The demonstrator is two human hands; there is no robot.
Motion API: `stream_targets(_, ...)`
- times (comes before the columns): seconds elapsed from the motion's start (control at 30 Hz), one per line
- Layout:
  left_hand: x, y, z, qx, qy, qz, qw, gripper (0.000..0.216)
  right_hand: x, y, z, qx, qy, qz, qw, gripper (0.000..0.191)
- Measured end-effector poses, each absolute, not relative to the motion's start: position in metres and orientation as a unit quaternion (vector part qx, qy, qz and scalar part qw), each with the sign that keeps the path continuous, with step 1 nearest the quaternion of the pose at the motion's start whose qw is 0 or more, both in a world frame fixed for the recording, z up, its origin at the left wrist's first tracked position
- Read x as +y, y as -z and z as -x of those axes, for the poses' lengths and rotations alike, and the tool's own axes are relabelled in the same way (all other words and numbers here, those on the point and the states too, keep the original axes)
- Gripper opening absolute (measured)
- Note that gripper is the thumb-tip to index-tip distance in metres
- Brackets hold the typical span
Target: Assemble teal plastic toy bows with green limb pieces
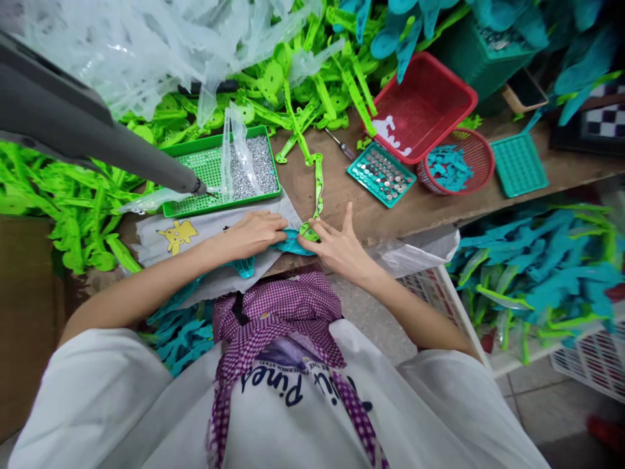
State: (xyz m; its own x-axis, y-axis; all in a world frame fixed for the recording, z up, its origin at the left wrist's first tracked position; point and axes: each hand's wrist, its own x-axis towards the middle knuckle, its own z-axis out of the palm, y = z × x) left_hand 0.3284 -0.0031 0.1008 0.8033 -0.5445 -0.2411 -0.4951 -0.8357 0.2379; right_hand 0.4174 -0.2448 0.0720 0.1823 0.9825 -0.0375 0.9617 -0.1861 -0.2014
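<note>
My left hand (256,231) is closed on a blue plastic part (291,242) at the table's front edge. My right hand (339,249), one digit sticking up, presses a round green plastic piece (307,230) against that part's right end. A long green arm-shaped piece (318,182) lies just behind, reaching down to the round piece. My fingertips hide where the parts meet. Below my left wrist, another blue piece (245,267) shows at the edge of a grey cloth (215,221) with a yellow cartoon figure.
A green tray (222,207) holds small metal pieces. A dark grey tapered arm (112,130) slants over it. Green and clear plastic parts pile up behind. Rightward are a teal tray of metal discs (381,173), red basket (424,98), screwdriver (340,144) and crate of parts (537,267).
</note>
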Motion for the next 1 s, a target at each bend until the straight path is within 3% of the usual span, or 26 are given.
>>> stream_targets(0.37, -0.008, -0.106, -0.343, -0.168, 0.141, -0.934, 0.282, 0.027, -0.255, -0.057, -0.421, -0.548, -0.136, 0.792, 0.231, 0.044)
stream_targets(0.6, -0.030, -0.086, -0.361, -0.115, 0.140, -0.913, 0.365, 0.012, -0.252, -0.052, -0.428, -0.503, -0.143, 0.793, 0.312, 0.043)
stream_targets(1.0, -0.018, -0.068, -0.351, -0.188, 0.090, -0.888, 0.410, 0.018, -0.255, -0.034, -0.438, -0.511, -0.137, 0.761, 0.376, 0.040)
